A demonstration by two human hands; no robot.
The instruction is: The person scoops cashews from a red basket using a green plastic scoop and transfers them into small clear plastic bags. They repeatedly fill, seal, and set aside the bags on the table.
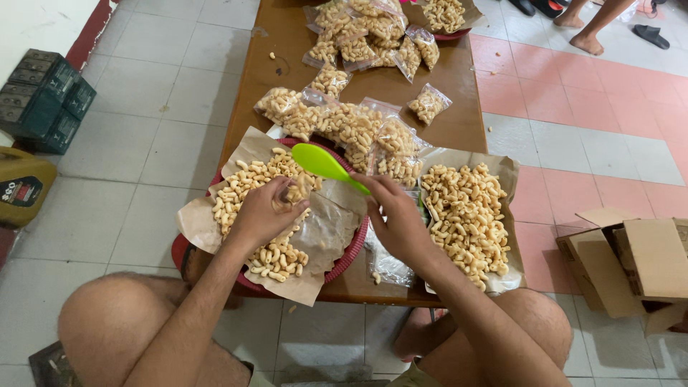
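While the person sits low at the near end of a brown wooden table, both hands work over a red basket lined with brown paper and heaped with curled, pale snack pieces. The left hand rests on the heap, its fingers bent and pinched together on the mouth of a clear plastic bag that lies over the basket's right side. The right hand is just beside it, fingers clamped on the handle of a bright green scoop, whose flat blade points up and left above the snacks, close to the left hand's fingertips.

To the right of the basket, touching it, lies a second paper sheet carrying another heap of snacks. Beyond both, along the table's middle, lies a pile of filled clear bags, with a further pile at the far end. On the tiled floor at the right sits an open cardboard box; at the left stand dark green crates and a yellow jerrycan. Another person's bare feet show at the top right, well apart from the table
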